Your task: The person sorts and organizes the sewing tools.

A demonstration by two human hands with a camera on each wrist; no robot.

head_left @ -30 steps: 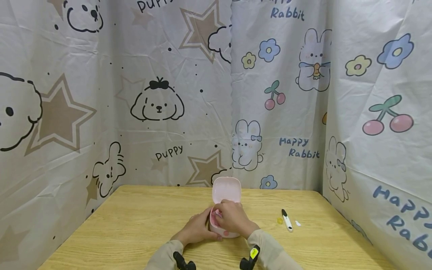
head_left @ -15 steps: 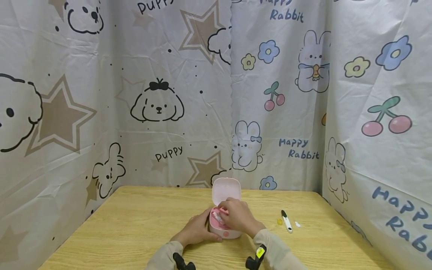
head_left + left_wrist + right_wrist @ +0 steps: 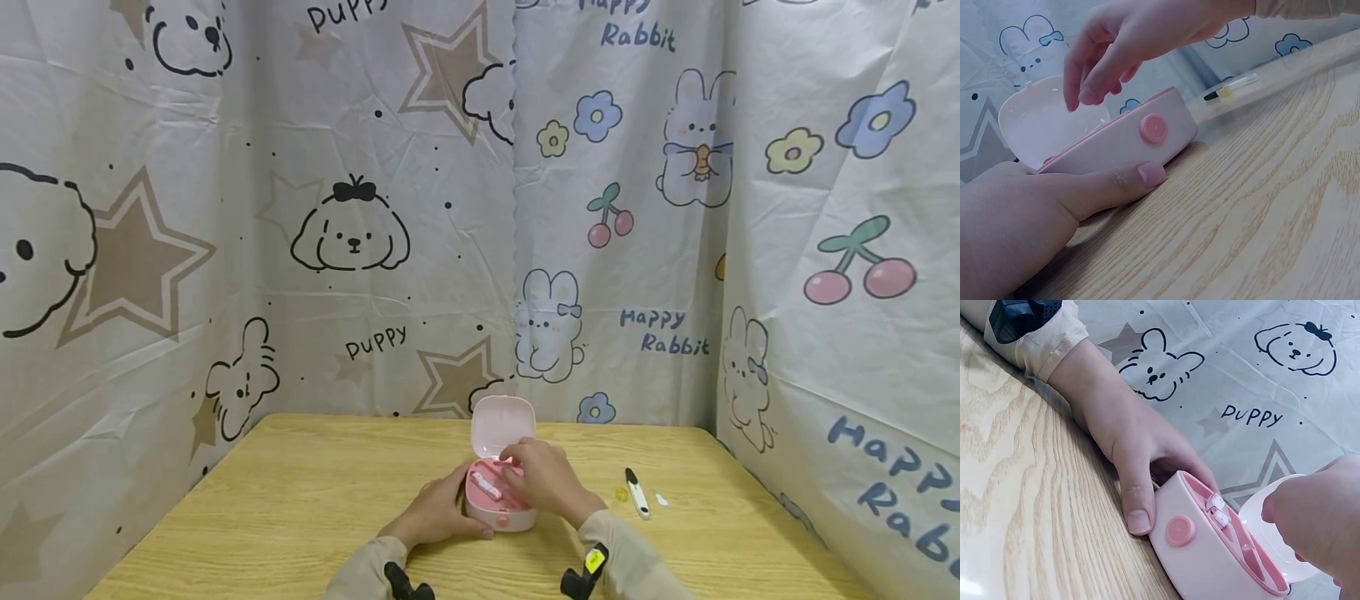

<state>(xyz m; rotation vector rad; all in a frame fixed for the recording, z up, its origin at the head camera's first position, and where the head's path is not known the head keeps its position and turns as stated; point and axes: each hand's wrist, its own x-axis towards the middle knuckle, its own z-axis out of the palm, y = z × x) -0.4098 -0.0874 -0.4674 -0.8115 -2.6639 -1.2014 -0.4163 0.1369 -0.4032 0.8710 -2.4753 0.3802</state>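
Observation:
A pink-and-white box [image 3: 517,522] stands on the table with its pale hinged lid [image 3: 502,425] raised and a round pink button [image 3: 1180,531] on its front. My left hand [image 3: 437,510] holds its left side, thumb along the front wall, fingers round the far side and partly hidden. Inside, a small narrow white piece [image 3: 486,486] lies slanted in the left part of the pink tray [image 3: 513,502]. Above the box's right part hovers my right hand [image 3: 551,479], its fingers loosely bent; in the left wrist view nothing shows between right thumb and fingers [image 3: 1071,84].
To the right of the box lie a slim white tool with a black tip [image 3: 637,493], a small yellow round piece [image 3: 622,492] and a little white flat piece [image 3: 662,499]. A printed curtain [image 3: 360,333] hangs behind the wooden table [image 3: 315,467].
My right hand has drawn up out of the box and to the right, uncovering the white piece in the tray. My left hand stays on the box.

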